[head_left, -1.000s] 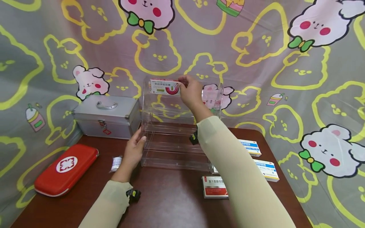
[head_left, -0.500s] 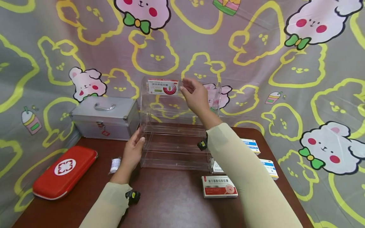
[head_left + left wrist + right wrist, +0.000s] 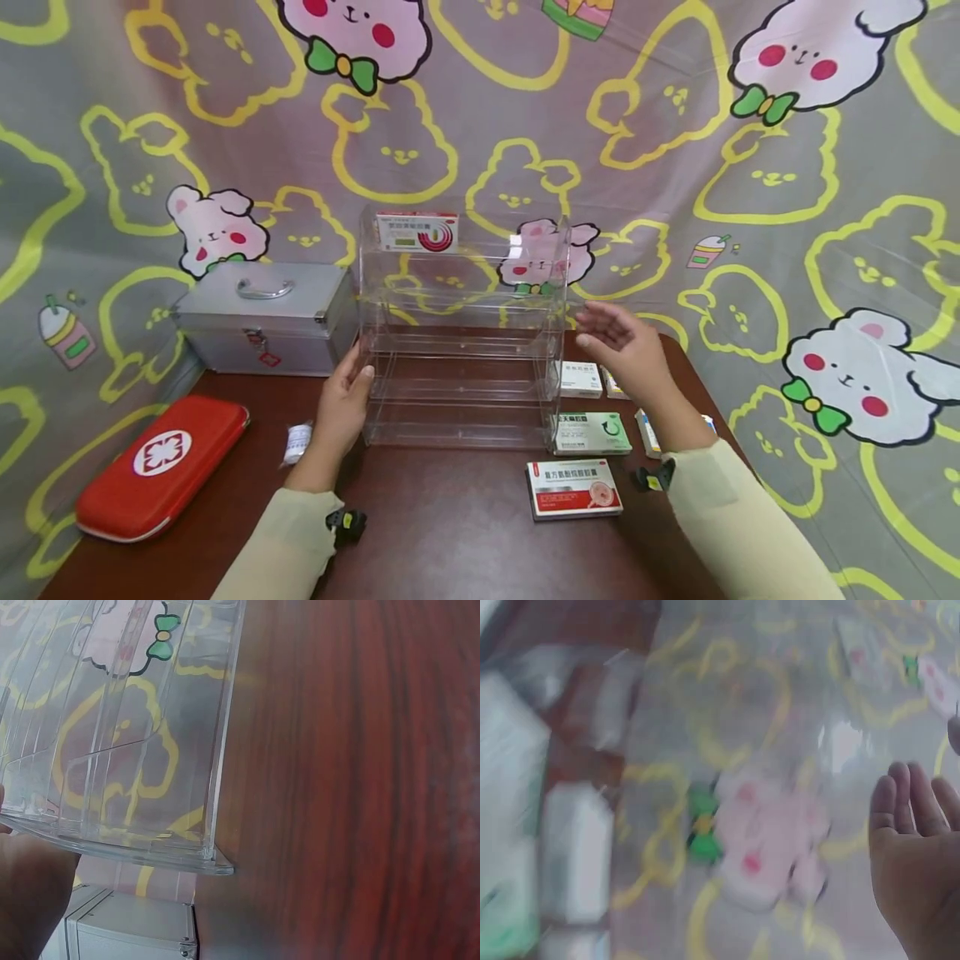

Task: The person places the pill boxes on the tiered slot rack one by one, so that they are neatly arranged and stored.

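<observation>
The right wrist view blurs the boxes (image 3: pixel 577 859).

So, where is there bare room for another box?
Bare table lies before the clear rack, between the left sleeve and red-white box. The rack's top tier is free right of its medicine box. Crowded: right of the rack, where other boxes sit close.

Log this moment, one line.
left hand: holds clear rack | right hand: empty, right of rack | red-white box: top tier, left end

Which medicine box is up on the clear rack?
The white box with red rings on its front, at the left end of the clear rack's top tier. The other boxes lie on the table.
</observation>
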Tool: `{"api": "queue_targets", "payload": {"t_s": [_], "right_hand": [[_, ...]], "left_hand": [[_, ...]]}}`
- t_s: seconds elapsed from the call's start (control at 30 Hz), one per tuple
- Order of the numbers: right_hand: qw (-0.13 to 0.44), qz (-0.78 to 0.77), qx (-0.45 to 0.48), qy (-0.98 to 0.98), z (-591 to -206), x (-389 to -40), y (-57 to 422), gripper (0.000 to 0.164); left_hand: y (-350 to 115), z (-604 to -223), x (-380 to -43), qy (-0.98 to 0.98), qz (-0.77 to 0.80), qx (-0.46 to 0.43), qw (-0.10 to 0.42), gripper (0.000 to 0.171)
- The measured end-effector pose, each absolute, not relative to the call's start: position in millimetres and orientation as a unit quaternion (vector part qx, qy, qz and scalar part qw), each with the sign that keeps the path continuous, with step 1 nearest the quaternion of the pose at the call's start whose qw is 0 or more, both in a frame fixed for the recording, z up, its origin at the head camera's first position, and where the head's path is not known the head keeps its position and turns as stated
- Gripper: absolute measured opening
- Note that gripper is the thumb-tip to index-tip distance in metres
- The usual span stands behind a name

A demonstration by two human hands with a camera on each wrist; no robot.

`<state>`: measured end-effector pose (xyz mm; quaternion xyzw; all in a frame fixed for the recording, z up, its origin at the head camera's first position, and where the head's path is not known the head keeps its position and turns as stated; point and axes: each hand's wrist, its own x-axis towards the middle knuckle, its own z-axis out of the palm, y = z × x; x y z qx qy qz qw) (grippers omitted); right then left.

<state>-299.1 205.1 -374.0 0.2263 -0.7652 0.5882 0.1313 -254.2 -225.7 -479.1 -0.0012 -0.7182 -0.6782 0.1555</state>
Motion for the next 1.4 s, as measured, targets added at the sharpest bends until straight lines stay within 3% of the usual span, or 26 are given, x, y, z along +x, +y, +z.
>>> {"api": "queue_targets", "payload": {"t_s": [0.2, 0.37, 0.67, 0.97, 1.4], "right_hand": [[0.133, 0.56, 0.172, -0.799, -419, -272, 283, 0.054], [0.135, 0.45, 0.097, -0.877, -451, -251, 334, 0.059], [0.002, 0.338, 0.005, -0.941, -481, -236, 397, 0.088], [-0.049, 0.281, -0.007, -0.958, -496, -251, 418, 0.115], [-0.085, 0.264, 0.029, -0.96, -499, -267, 425, 0.113]], "left_hand": [[-226, -477, -252, -0.722, -0.673, 0.005, 0.16, 0.058], [-227, -476, -251, -0.72, -0.675, 0.003, 0.159, 0.058], [-225, -480, -251, -0.716, -0.681, -0.005, 0.158, 0.058], [-227, -478, -252, -0.717, -0.678, -0.013, 0.16, 0.058], [-224, -479, -253, -0.708, -0.688, -0.014, 0.159, 0.058]]}}
